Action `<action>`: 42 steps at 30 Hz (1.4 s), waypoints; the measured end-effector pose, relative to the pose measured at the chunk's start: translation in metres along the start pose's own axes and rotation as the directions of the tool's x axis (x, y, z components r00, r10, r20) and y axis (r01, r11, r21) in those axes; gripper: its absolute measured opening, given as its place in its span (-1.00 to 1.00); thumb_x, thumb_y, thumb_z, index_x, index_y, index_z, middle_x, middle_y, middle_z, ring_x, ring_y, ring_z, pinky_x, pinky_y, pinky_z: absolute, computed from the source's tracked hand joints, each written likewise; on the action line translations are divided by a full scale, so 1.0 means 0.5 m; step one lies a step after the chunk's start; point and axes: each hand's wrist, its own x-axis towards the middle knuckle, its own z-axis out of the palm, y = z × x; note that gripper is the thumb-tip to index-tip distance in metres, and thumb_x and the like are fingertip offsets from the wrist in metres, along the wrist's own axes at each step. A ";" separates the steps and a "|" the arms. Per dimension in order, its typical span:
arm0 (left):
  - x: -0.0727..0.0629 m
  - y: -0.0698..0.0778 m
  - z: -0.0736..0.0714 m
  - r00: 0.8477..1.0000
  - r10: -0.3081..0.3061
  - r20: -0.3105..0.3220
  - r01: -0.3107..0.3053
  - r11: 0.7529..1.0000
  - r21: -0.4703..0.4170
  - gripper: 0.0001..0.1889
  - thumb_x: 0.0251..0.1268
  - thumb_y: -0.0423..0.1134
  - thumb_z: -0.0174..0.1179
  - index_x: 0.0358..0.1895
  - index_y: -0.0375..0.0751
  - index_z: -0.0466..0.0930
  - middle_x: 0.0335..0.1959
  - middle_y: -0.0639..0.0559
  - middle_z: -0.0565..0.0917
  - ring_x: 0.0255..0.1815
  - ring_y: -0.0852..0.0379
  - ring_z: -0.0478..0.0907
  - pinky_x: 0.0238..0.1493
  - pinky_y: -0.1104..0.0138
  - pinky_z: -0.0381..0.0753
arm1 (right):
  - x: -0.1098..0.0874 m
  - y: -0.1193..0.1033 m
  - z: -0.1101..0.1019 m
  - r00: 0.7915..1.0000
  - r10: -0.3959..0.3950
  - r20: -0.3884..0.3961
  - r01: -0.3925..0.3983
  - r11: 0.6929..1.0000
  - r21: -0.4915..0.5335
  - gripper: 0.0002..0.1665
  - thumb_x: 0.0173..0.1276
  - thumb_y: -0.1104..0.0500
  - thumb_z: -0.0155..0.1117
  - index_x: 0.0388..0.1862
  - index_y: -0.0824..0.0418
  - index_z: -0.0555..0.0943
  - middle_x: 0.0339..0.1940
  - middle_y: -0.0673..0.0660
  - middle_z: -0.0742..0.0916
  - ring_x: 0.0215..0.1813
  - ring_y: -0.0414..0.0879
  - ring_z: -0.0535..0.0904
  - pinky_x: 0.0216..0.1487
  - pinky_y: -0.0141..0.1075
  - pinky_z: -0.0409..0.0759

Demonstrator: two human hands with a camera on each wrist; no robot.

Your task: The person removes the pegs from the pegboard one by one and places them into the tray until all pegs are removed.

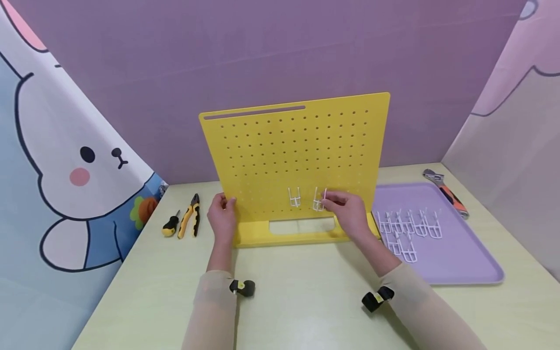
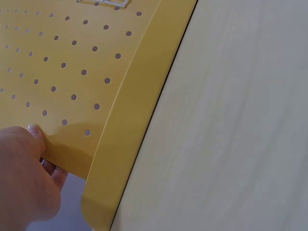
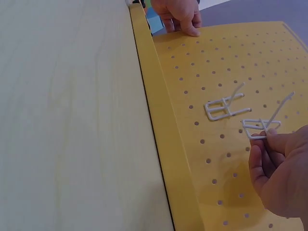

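A yellow pegboard (image 1: 284,146) stands upright on its base on the table. My left hand (image 1: 222,216) grips the board's left edge low down, with the thumb on the front face and the fingers behind, as the left wrist view shows. Between thumb and fingers my right hand (image 1: 348,211) pinches a white wire hook (image 3: 257,126), held close in front of the board's lower right part. Another white wire hook (image 1: 295,198) is mounted on the board just left of it, its prong pointing outward.
On the right lies a purple tray (image 1: 463,262) with several white wire hooks (image 1: 409,255) in it. An adjustable wrench (image 1: 446,193) is beyond the tray. To the left are pliers (image 1: 190,216) and a short screwdriver (image 1: 170,226). A purple backdrop (image 1: 306,48) rises behind.
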 end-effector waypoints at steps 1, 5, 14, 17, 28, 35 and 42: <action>0.000 0.000 0.000 1.000 0.001 0.001 -0.001 1.000 0.001 -0.79 0.51 -0.25 0.19 0.06 -0.27 0.58 -0.07 -0.18 0.66 -0.07 -0.06 0.54 0.00 0.14 0.54 | -0.003 -0.001 -0.005 1.000 -0.001 0.003 0.001 1.000 0.001 -0.65 0.36 0.25 0.42 0.10 0.33 0.69 -0.08 0.25 0.78 -0.12 -0.01 0.73 0.02 -0.10 0.67; -0.001 0.002 -0.002 1.000 0.002 0.003 -0.002 1.000 0.004 -0.79 0.51 -0.24 0.19 0.06 -0.27 0.58 -0.07 -0.18 0.66 -0.06 -0.06 0.54 0.02 0.12 0.54 | -0.014 -0.003 -0.024 1.000 -0.019 0.011 0.019 1.000 0.005 -0.61 0.34 0.25 0.44 0.11 0.36 0.67 -0.10 0.25 0.78 -0.14 -0.04 0.74 0.03 -0.09 0.67; -0.002 0.004 -0.004 1.000 0.003 0.003 -0.004 1.000 0.014 -0.79 0.51 -0.25 0.18 0.06 -0.28 0.57 -0.07 -0.19 0.66 -0.07 -0.07 0.54 0.01 0.12 0.55 | -0.046 -0.011 -0.082 0.998 -0.053 -0.017 0.053 0.999 0.002 -0.57 0.34 0.25 0.44 0.10 0.47 0.64 -0.16 0.25 0.79 -0.24 -0.14 0.74 -0.12 -0.35 0.68; -0.002 0.004 -0.003 1.000 0.006 0.003 -0.006 1.000 0.020 -0.78 0.52 -0.24 0.18 0.06 -0.28 0.57 -0.07 -0.19 0.66 -0.07 -0.07 0.54 0.01 0.12 0.54 | -0.058 -0.015 -0.102 0.999 -0.047 -0.024 0.046 0.999 -0.023 -0.55 0.36 0.20 0.44 0.12 0.45 0.64 -0.16 0.24 0.80 -0.25 -0.17 0.73 -0.10 -0.33 0.68; -0.003 0.003 -0.002 1.000 0.011 -0.004 -0.011 1.000 0.016 -0.79 0.51 -0.25 0.18 0.06 -0.28 0.57 -0.07 -0.20 0.67 -0.07 -0.07 0.55 -0.01 0.14 0.53 | -0.097 -0.023 -0.168 0.997 -0.055 -0.047 0.052 0.997 -0.052 -0.57 0.37 0.19 0.43 0.12 0.44 0.65 -0.20 0.16 0.81 -0.25 -0.21 0.74 -0.15 -0.40 0.67; -0.006 0.003 -0.002 1.000 0.024 -0.008 -0.024 1.000 0.006 -0.80 0.50 -0.26 0.20 0.04 -0.29 0.58 -0.08 -0.21 0.66 -0.07 -0.08 0.55 -0.03 0.13 0.53 | -0.116 -0.008 -0.224 0.996 -0.048 -0.078 0.042 0.996 -0.077 -0.57 0.41 0.22 0.39 0.13 0.49 0.61 -0.27 -0.06 0.81 -0.24 -0.20 0.75 -0.18 -0.39 0.68; -0.005 0.001 -0.003 0.998 0.054 -0.010 -0.054 0.998 -0.014 -0.79 0.48 -0.27 0.22 0.02 -0.32 0.58 -0.11 -0.24 0.67 -0.08 -0.10 0.56 -0.05 0.14 0.52 | -0.137 0.005 -0.291 0.994 -0.038 -0.104 0.027 0.994 -0.108 -0.63 0.44 0.19 0.36 0.12 0.37 0.66 -0.30 -0.25 0.78 -0.27 -0.35 0.71 -0.23 -0.50 0.64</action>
